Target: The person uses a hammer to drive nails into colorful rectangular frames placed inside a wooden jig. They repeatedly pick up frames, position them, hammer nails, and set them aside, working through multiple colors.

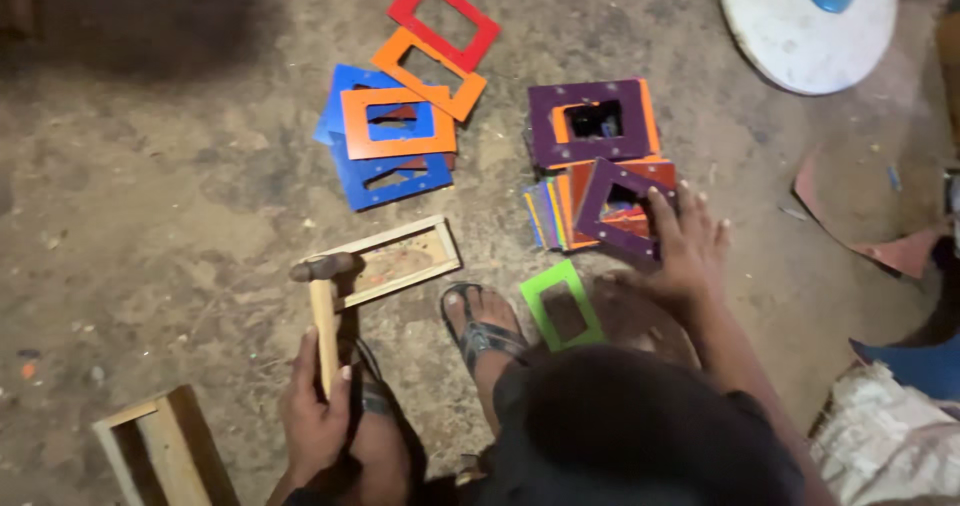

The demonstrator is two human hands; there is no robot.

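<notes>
My left hand (315, 416) is wrapped around the wooden handle of a hammer (322, 301). The hammer's metal head rests on the corner of a small wooden frame (400, 258) lying on the dirt floor. My right hand (690, 251) is spread over a purple rectangular frame (612, 211), fingers gripping its edge. That frame is tilted on top of a stack of coloured frames (555, 211). A green frame (562, 306) lies flat beside my sandalled foot (482, 328).
A loose pile of blue, orange and red frames (395, 126) lies further out, beside another purple frame on orange ones (590, 121). A white round disc (805, 26) sits top right, a wooden box (160, 446) bottom left, and a reddish scrap (880, 246) at right.
</notes>
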